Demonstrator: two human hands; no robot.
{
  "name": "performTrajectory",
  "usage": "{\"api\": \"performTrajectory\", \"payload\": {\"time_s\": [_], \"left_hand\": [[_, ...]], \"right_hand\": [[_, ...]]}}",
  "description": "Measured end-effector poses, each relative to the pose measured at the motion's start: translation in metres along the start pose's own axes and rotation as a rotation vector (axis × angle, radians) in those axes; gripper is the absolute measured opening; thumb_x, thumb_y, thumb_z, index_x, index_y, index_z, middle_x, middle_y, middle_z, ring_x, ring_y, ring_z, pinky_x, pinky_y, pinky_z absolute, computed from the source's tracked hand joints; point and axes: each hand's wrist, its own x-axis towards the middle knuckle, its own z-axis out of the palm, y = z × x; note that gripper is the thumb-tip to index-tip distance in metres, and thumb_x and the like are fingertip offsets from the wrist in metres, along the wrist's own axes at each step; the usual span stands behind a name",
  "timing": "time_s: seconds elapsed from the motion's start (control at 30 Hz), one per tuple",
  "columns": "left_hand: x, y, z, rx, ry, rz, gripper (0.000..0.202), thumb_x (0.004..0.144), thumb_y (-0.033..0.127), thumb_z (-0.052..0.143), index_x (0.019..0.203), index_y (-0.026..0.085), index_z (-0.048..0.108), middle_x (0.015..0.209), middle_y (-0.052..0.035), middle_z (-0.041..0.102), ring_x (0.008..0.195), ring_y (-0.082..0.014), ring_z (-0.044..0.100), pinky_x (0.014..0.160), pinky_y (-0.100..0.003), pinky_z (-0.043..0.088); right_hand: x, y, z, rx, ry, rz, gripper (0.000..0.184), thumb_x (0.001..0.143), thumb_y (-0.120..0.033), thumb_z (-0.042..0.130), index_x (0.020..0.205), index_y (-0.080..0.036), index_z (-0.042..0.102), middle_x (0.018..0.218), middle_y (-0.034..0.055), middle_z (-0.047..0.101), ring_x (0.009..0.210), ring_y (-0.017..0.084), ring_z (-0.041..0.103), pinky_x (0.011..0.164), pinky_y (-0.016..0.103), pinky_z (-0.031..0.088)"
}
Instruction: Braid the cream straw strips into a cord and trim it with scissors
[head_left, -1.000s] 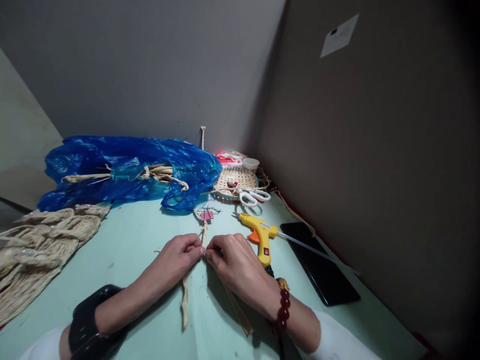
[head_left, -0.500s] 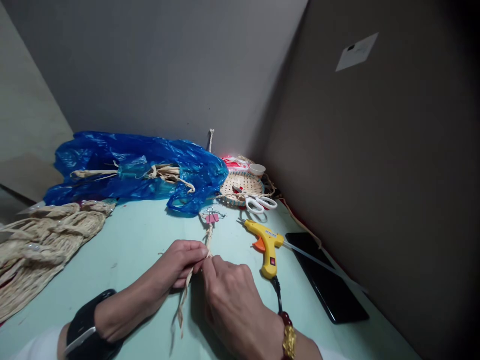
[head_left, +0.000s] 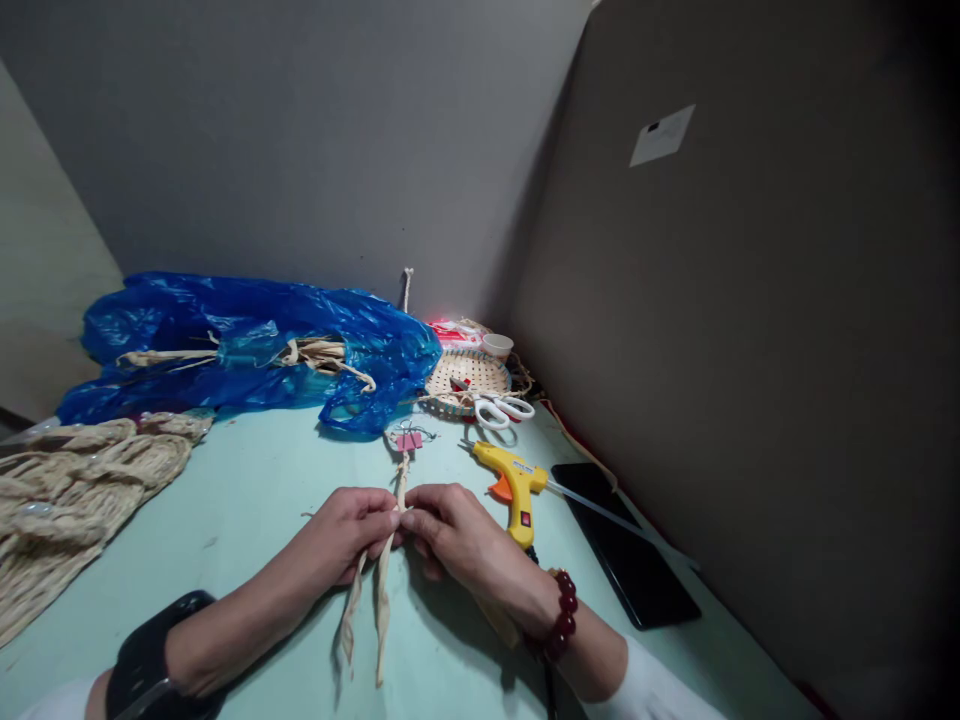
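A pale braid of dried plant fibre (head_left: 402,481) runs down from a pink binder clip (head_left: 409,441) on the table. At the lower end of the braid, my left hand (head_left: 356,528) pinches the strands between thumb and fingers. Facing it, my right hand (head_left: 448,530) also pinches there, its fingertips almost touching the left ones. Two loose strands (head_left: 383,610) hang toward me below the left fingers. Another strand (head_left: 499,622) shows beneath my right wrist.
A yellow glue gun (head_left: 516,485) lies right of my hands, beside a black tablet-like slab (head_left: 630,560). White-handled scissors (head_left: 495,412) rest against a woven basket (head_left: 469,372). A blue plastic bag (head_left: 225,300) holds fibre bundles. Woven straw pieces (head_left: 90,490) lie left.
My right hand has turned from a knuckles-up grip to a pinch facing the left hand. Two strands now hang below instead of one. The whole view has shifted slightly.
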Motion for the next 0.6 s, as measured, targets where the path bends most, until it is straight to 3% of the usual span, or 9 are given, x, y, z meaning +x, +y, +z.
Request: {"api": "performTrajectory", "payload": {"time_s": [0.17,0.33,0.6], "left_hand": [[0.000,-0.001,-0.003,0.251,0.091,0.122,0.026,0.075,0.040,0.051,0.063,0.018,0.057,0.047,0.0073,0.041,0.046,-0.0111,0.034,0.048,-0.024,0.025],[-0.003,-0.002,-0.005,0.438,0.150,0.176,0.025,0.079,0.034,0.047,0.057,0.021,0.047,0.047,0.0057,0.044,0.052,-0.0147,0.041,0.054,-0.026,0.029],[-0.009,-0.001,-0.004,0.607,0.187,0.208,0.028,0.083,0.036,0.042,0.061,0.021,0.050,0.060,0.0011,0.053,0.063,-0.0191,0.048,0.059,-0.028,0.030]], "right_hand": [[0.002,0.002,0.003,-0.091,0.103,-0.043,0.024,0.085,-0.012,0.044,0.064,-0.016,0.053,0.062,-0.0001,0.055,0.062,0.011,0.047,0.060,0.023,0.029],[0.002,0.002,0.006,-0.096,0.178,-0.033,0.020,0.081,-0.011,0.045,0.062,-0.016,0.051,0.058,-0.0016,0.049,0.059,0.011,0.041,0.057,0.025,0.025],[0.008,0.010,0.012,0.051,0.211,0.020,0.025,0.082,-0.022,0.048,0.059,-0.015,0.056,0.051,-0.0035,0.043,0.054,0.009,0.037,0.050,0.022,0.025]]}}
